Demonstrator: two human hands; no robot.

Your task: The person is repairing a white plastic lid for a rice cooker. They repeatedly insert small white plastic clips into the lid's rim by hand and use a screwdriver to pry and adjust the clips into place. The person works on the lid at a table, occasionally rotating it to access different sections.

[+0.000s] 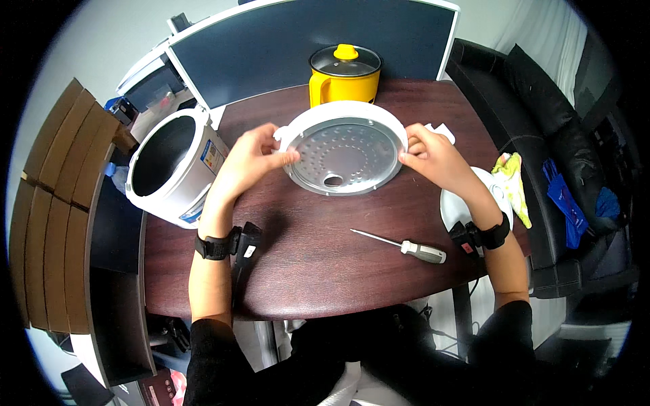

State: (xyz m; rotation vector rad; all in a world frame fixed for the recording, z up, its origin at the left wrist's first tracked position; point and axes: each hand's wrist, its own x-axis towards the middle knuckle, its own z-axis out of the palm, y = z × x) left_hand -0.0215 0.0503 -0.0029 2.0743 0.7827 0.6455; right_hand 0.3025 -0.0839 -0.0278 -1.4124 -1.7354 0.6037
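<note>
A round lid [345,109] with a white rim and a dimpled metal inner plate [362,152], which has an oval hole near its lower edge, is held up over the table, tilted toward me. My left hand [261,155] grips its left edge, thumb on the rim. My right hand [423,152] grips the right edge with fingers curled. Below lies a screwdriver [423,252] with a grey and white handle. Each of my wrists wears a black strap with a small device.
The brown table [325,277] bears a white pot [210,135] at left, a yellow pot [342,88] at back, a white round part [452,206] and a yellow cloth [511,183] at right. A dark partition [264,47], cardboard [54,237] and black sofa [474,81] surround it.
</note>
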